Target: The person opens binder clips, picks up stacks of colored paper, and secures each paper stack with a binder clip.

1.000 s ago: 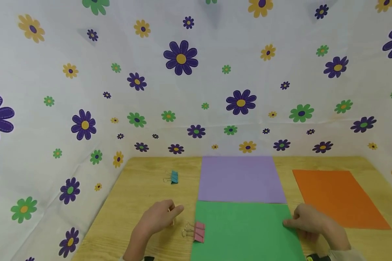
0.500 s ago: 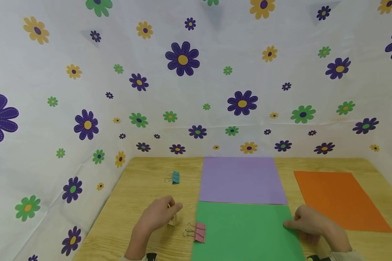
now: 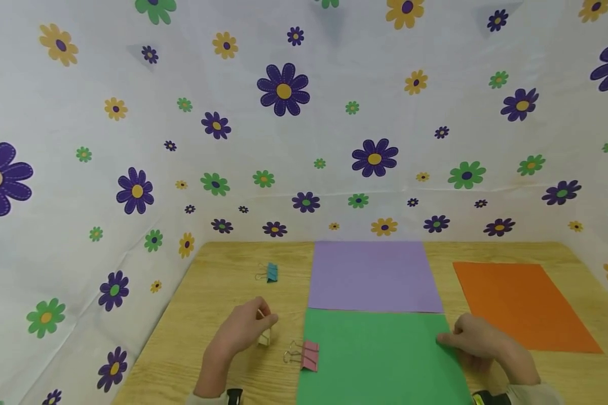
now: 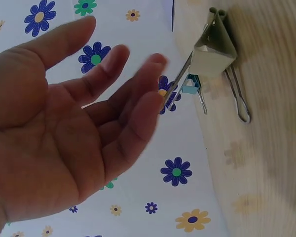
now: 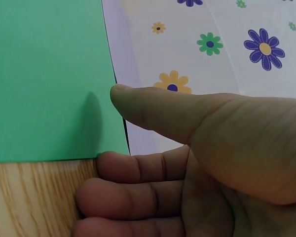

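Note:
Next to my left hand (image 3: 240,329) a cream binder clip (image 3: 264,337) stands on the table, partly hidden by the hand in the head view. In the left wrist view that hand's fingers are loosely bent, the thumb is apart from them, and a fingertip meets the clip's wire handle. A pink binder clip (image 3: 310,355) is on the left edge of a green sheet (image 3: 380,354). At the sheet's right edge is my right hand (image 3: 478,340): its thumb (image 5: 153,106) reaches over the edge, casting a shadow on it, and its fingers lie beside the edge.
A lavender sheet (image 3: 372,275) borders the green sheet's far edge. On the right lies an orange sheet (image 3: 527,304). A teal binder clip (image 3: 272,273) is farther back on the wooden table (image 3: 197,315). Flowered white cloth (image 3: 324,135) surrounds the table.
The left hand has drawn slightly leftward, bringing the cream binder clip, hidden a second ago, into sight. The right hand has stayed at the green sheet's edge. The head view has shifted slightly.

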`<act>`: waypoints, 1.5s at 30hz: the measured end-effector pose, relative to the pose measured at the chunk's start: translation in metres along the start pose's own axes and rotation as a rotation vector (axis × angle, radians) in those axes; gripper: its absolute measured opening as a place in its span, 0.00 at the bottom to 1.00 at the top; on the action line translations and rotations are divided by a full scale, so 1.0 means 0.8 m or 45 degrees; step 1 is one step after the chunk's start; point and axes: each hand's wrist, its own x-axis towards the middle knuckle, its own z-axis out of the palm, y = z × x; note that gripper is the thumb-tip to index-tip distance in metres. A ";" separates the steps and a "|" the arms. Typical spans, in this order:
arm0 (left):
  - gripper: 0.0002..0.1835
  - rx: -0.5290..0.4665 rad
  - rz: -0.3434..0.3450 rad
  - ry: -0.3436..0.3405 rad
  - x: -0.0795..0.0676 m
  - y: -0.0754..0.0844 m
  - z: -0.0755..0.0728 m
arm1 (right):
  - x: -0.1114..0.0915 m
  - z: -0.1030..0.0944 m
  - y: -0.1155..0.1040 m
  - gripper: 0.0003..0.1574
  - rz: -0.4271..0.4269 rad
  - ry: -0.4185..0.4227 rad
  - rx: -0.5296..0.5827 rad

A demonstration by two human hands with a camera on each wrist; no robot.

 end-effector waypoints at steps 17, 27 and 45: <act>0.13 0.310 -0.149 0.035 -0.006 -0.022 -0.013 | 0.001 0.004 0.000 0.25 0.051 0.030 -0.034; 0.11 0.312 -0.148 -0.005 -0.002 -0.028 -0.007 | 0.001 0.003 0.005 0.24 0.021 0.016 0.003; 0.11 0.107 -0.103 -0.081 -0.004 -0.027 -0.017 | 0.000 0.002 -0.003 0.24 0.054 0.033 -0.017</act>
